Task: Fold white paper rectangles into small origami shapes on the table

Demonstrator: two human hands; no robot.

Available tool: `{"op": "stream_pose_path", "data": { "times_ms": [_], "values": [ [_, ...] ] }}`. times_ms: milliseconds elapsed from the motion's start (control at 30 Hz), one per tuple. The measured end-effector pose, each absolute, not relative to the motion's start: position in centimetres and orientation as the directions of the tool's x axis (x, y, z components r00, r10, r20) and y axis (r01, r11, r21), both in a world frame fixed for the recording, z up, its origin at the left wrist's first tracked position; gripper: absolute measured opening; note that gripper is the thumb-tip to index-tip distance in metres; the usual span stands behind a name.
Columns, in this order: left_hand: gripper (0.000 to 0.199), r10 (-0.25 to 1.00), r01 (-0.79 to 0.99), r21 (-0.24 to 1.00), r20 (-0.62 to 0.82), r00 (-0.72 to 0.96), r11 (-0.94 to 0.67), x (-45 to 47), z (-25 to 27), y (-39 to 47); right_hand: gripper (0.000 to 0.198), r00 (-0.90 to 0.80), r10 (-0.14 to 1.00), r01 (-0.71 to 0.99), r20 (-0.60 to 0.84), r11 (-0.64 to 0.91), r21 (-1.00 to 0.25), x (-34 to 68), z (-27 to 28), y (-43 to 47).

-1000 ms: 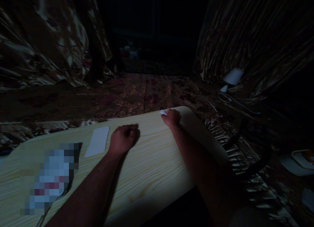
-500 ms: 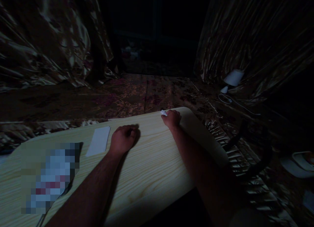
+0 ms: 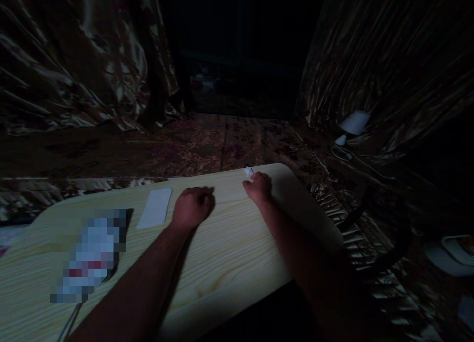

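Sitting at the worktop (image 3: 237,263)'s far edge, that little white paper (image 3: 249,171) looks placed tbh, right hand (image 3: 259,185) unclenched beside it, left hand (image 3: 190,207) curled (can't tell if holding anything), flat white sheet (image 3: 155,208) untouched.

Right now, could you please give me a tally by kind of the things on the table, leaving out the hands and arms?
Flat white rectangle: 1
Small white folded piece: 1
Pixelated item, kind unclear, counted with the cord at its near end: 1
Total: 3
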State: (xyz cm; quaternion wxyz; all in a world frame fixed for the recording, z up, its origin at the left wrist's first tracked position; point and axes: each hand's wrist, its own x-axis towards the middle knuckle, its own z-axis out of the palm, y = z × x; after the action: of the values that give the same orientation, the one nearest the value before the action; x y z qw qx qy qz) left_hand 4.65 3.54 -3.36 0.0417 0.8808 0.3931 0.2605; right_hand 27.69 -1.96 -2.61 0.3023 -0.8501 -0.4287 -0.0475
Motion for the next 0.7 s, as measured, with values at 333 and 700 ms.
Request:
{"op": "stream_pose_path", "data": {
  "times_ms": [333, 700],
  "values": [
    [0.027, 0.738, 0.747, 0.167, 0.395, 0.547, -0.643, 5.2, -1.6, 1.5, 0.034, 0.287, 0.927, 0.935, 0.242, -0.216, -0.283, 21.8, -1.4, -3.6],
    [0.043, 0.923, 0.97, 0.099, 0.341, 0.175, -0.221, -2.8, 0.1, 1.1, 0.014, 0.261, 0.925, 0.911, 0.277, -0.141, -0.388, 18.1, -1.3, -1.7]
  ]
}}
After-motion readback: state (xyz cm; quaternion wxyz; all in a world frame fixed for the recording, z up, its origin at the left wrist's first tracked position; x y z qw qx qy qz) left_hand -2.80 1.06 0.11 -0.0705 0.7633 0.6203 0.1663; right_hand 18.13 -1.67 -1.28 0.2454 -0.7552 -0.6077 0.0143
